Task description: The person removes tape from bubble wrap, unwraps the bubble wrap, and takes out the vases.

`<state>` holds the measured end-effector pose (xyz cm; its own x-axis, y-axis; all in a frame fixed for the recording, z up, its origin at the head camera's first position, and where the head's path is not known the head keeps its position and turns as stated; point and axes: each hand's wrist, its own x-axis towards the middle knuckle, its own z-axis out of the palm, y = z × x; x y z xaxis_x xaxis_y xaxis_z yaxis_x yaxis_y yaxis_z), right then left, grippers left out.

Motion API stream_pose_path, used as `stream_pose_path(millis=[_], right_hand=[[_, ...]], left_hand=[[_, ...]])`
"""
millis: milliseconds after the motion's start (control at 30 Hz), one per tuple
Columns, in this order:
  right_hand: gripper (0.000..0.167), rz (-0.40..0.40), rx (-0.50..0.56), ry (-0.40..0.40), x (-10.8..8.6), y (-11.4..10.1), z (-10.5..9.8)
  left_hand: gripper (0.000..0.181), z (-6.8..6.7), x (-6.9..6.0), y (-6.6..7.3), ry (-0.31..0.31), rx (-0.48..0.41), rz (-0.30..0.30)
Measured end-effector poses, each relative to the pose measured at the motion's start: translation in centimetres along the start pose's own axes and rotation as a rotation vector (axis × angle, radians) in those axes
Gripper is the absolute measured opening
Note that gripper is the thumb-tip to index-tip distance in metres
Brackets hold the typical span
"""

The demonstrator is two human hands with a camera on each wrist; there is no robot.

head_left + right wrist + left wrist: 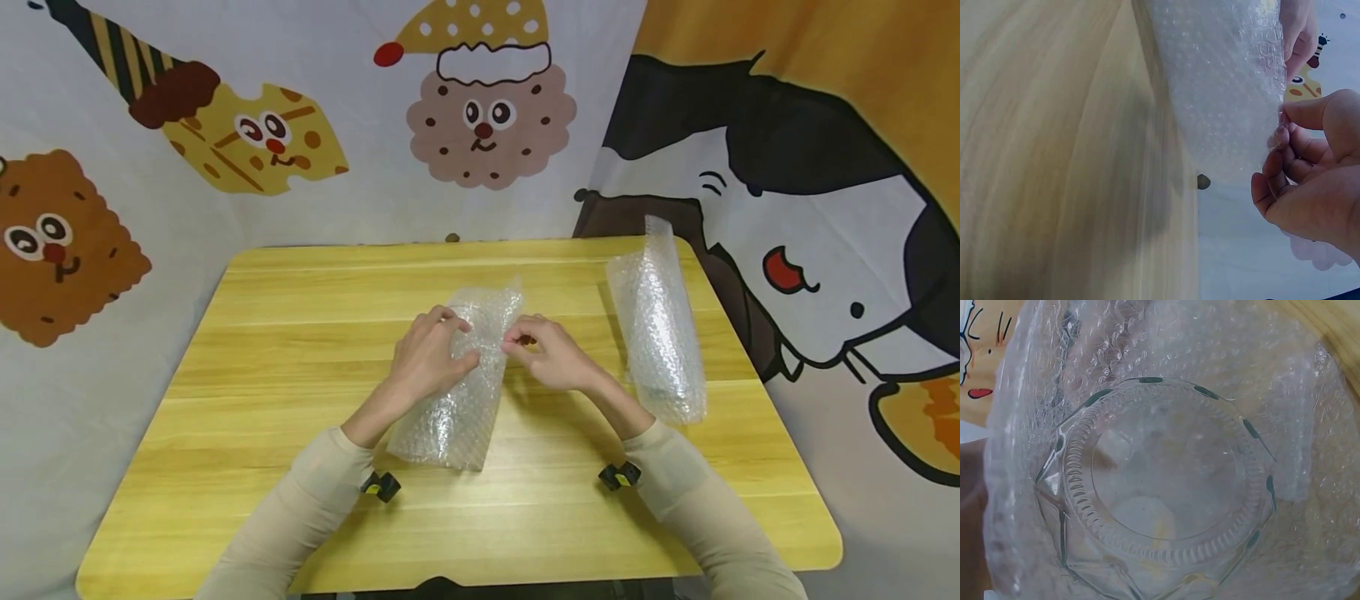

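Note:
Clear bubble wrap surrounds a transparent round glass dish with green marks along its faceted rim. My left hand rests on top of the wrap, thumb and fingers spread over it. At the wrap's right edge, my right hand pinches the film between thumb and fingertips. The right wrist view shows this pinch close up, with the right hand at the edge of the bubble wrap and part of the left hand behind.
A second bubble-wrapped bundle lies at the right rear of the wooden table. Behind the table hangs a cloth printed with cartoon figures.

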<state>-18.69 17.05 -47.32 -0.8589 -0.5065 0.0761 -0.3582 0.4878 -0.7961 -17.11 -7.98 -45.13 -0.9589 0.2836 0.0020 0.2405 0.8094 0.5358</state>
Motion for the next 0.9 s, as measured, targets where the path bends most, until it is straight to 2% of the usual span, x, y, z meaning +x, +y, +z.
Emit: stream_pose_path(millis=[167, 500, 900], right_hand=[[0.012, 0.027, 0.026, -0.043, 0.1, 0.2, -0.5], [0.017, 0.053, 0.156, -0.111, 0.4, 1.2, -1.2], [0.019, 0.062, 0.198, -0.161, 0.6, 1.6, -1.6]], left_hand=[[0.049, -0.1, 0.0, 0.0, -0.011, -0.006, 0.002], [0.05, -0.1, 0.1, 0.0, -0.026, -0.017, 0.004], [0.05, -0.2, 0.1, -0.1, -0.044, -0.033, -0.005]])
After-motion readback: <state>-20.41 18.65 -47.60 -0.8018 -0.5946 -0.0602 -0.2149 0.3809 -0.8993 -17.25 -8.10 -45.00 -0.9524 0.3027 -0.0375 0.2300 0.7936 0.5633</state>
